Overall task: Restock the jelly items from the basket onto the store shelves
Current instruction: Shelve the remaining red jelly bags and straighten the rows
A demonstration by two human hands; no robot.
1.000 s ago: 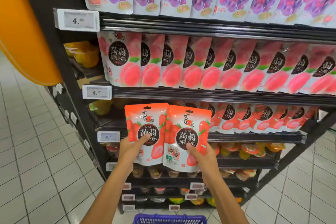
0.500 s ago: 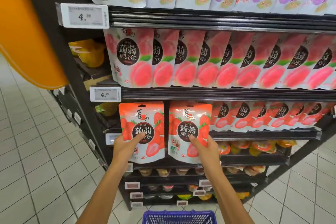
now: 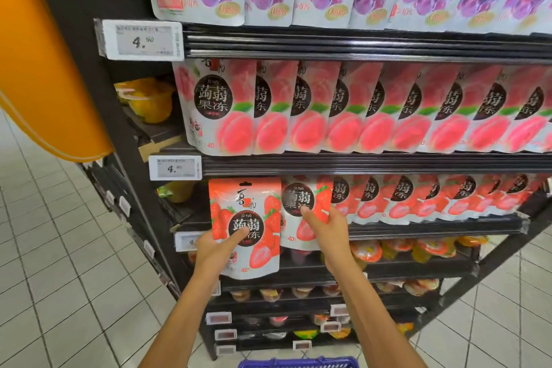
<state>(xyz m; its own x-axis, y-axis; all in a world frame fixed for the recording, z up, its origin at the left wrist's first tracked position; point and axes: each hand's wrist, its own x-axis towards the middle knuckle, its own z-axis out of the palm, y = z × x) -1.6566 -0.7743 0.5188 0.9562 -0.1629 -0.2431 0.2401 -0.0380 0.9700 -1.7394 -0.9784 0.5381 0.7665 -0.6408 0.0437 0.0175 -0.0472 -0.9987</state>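
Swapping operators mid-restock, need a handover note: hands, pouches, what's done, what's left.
Left hand: grips left pouch (strawberry) near its bottom, in front of the shelf's left end, not shelved.
Right hand: grips right pouch, whose top is hidden behind the rail above, at the head of the strawberry row.
Done: neither pouch released.
Left: seat both pouches, let go, then return to the basket. Only its blue rim shows, so its contents are unknown.
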